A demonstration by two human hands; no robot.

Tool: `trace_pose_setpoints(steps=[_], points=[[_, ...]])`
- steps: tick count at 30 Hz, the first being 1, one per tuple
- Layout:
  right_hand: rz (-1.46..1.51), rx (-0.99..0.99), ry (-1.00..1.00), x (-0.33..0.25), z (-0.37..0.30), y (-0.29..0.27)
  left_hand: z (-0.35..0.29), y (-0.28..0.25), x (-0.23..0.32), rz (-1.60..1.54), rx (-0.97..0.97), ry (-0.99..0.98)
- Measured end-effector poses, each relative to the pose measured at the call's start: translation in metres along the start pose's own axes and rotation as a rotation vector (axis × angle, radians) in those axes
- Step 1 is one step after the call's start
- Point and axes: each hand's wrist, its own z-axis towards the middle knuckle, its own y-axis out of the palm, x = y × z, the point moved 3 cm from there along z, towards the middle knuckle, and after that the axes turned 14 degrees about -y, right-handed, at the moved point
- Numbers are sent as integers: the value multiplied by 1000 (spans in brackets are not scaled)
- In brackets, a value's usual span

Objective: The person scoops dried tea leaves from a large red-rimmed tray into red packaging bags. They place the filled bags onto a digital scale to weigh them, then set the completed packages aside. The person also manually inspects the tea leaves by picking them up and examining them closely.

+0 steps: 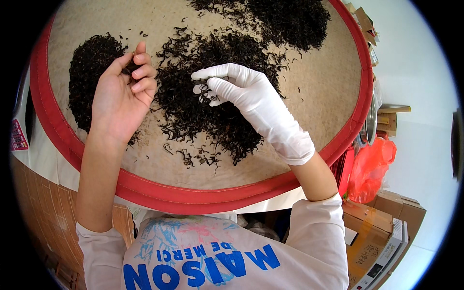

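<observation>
My bare left hand (123, 94) is palm up over the right edge of a small heap of dark, twisted dried tea leaves (84, 72). Its fingers are loosely bent and apart; dark leaves show between thumb and fingers, but I cannot tell whether they lie in the hand or behind it. Above the larger middle heap of tea leaves (193, 118), my right hand (232, 87) wears a white glove. Its thumb and fingers close on a few thin leaves. Everything lies on a round beige tray (319, 111) with a red cloth rim.
Another heap of tea leaves (295, 21) lies at the tray's far side, with loose bits scattered between heaps. Beyond the right rim are a red plastic bag (369, 169), cardboard boxes (367, 217) and a white wall (420, 121). Wooden flooring (48, 208) shows at lower left.
</observation>
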Motion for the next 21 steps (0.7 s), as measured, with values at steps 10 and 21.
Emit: trace_pose_setpoints(steps=[10,21], points=[[-214,-1,-166,5,2,-6,3,0,-17,96,47,-94],[-784,33,-675,-4,5,-10,5,5,-35,225,124,-197]])
